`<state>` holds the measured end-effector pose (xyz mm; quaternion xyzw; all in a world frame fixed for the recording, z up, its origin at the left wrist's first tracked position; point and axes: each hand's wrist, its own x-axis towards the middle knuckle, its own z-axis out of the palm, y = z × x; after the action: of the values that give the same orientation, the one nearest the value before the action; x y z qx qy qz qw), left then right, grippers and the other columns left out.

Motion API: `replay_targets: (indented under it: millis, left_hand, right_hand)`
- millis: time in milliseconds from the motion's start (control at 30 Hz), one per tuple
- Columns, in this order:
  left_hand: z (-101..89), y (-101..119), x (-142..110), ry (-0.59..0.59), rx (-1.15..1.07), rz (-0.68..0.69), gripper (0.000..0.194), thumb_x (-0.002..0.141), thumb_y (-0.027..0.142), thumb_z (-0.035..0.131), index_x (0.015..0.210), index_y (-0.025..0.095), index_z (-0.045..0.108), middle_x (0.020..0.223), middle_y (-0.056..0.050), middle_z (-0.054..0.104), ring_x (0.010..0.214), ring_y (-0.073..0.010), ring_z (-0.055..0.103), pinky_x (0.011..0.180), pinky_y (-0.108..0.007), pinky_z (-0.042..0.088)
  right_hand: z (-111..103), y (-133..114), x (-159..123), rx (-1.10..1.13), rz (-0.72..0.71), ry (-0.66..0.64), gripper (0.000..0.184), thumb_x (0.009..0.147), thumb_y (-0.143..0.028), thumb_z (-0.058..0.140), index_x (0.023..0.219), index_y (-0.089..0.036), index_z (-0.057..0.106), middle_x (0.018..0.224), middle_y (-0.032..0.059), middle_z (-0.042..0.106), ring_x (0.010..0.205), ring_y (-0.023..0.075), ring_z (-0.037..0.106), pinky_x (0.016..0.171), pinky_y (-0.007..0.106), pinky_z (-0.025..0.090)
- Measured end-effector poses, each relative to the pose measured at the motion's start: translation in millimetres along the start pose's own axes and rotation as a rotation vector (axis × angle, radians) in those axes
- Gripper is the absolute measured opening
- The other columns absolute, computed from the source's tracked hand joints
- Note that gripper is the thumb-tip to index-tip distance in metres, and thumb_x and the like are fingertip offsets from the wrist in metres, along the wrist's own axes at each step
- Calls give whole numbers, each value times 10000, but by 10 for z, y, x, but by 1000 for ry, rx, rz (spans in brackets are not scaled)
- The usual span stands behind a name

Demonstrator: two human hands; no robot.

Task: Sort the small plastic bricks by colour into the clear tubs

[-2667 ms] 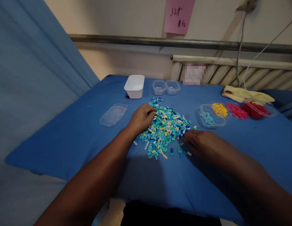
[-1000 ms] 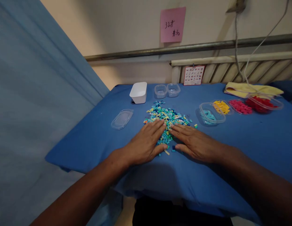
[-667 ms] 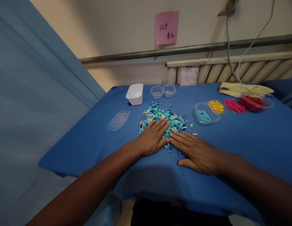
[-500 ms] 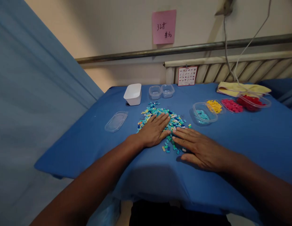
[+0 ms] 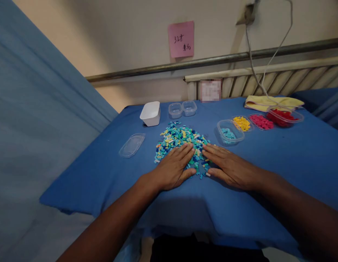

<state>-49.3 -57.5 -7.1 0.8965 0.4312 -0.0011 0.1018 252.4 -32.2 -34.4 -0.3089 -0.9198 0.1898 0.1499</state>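
A spread-out pile of small building bricks (image 5: 182,136), mostly teal, blue, green, yellow and white, lies on the blue cloth. My left hand (image 5: 176,165) rests palm down on the near left part of the pile, fingers stretched out. At the near right edge, my right hand (image 5: 229,165) lies flat with its fingertips touching the bricks and its thumb apart. A few bricks show in the gap between the two hands. Neither hand grips anything. Bricks under the palms are hidden.
Behind the pile stand a white tub (image 5: 151,114) and two clear containers (image 5: 175,110). A clear lid (image 5: 132,145) lies left. To the right are containers of light blue (image 5: 228,135), yellow (image 5: 242,123), pink (image 5: 261,122) and red pieces (image 5: 282,117), before a yellow cloth (image 5: 272,103).
My left hand has drawn back toward me, uncovering the pile's middle. My right hand has shifted slightly, still at the right edge. The camera view has tilted a little.
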Motion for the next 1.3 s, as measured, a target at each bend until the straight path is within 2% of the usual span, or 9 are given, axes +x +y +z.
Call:
replay_targets:
  millis: [167,333,600,800,900,967,1067,1167,1300]
  left_hand:
    - [16,66,-314,32,83,-99,807,1146,686,338,1787,202,260,1846,-127,212,1730,-343,166,1399,-579,160]
    - [45,206,-255,26,64,-51,812,1153,670,332,1795,188,212,1852,-133,178,1734,-305,160,1403,-538,183]
    - [34,280,-449,-68,161,-73,752,1167,626,341,1788,214,245,1849,-111,200,1724,-294,212,1405,-551,148]
    - [67,321,-476,-44,127,-139,812,1153,661,345,1791,174,220,1843,-158,204,1731,-322,173,1399,-589,144]
    - [46,355,-357,27,89,-109,756,1158,631,372,1760,176,319,1829,-157,279,1713,-335,235,1387,-615,174]
    - [9,358,-262,136,50,-82,601,1174,524,396,1676,205,484,1759,-143,439,1636,-318,396,1348,-575,296]
    - [-72,326,-99,226,-16,-69,415,1167,353,428,1442,219,708,1413,-132,720,1299,-277,659,1127,-467,518]
    - [-164,282,80,135,-10,-1,355,1141,278,466,1304,223,776,1113,-110,756,1045,-255,690,931,-404,556]
    - [-266,252,274,26,38,78,309,1110,238,502,1236,205,783,1065,-107,743,983,-251,691,857,-369,544]
  right_hand:
    - [95,-107,-29,27,30,-105,934,1092,-729,496,1788,-142,293,1834,197,228,1705,396,223,1378,625,257]
    - [131,-254,-66,53,-55,-131,958,1087,-747,495,1808,-183,211,1853,161,164,1721,373,173,1395,590,219]
    - [-58,-217,-105,5,4,-171,934,1085,-758,474,1761,-122,360,1811,187,303,1690,387,287,1383,597,252]
    - [-100,-347,-140,69,-118,-201,860,1079,-688,564,1729,-138,444,1788,178,356,1663,380,359,1370,591,297]
    - [-129,-362,-126,98,-202,-125,670,1091,-599,607,1634,-206,605,1701,149,538,1592,349,497,1353,574,339]
    - [-154,-298,-97,76,-219,-33,515,1114,-529,588,1521,-237,713,1579,133,677,1477,338,623,1293,571,426]
    - [-171,-119,-44,-3,-153,106,397,1149,-414,511,1348,-223,797,1343,137,808,1233,319,753,1102,521,576]
    - [-141,44,8,-12,-119,199,348,1143,-312,491,1272,-202,796,1184,126,832,1094,290,770,993,466,611]
    - [-55,92,74,35,-190,237,307,1121,-260,523,1272,-207,785,1239,125,813,1134,279,752,1030,458,597]
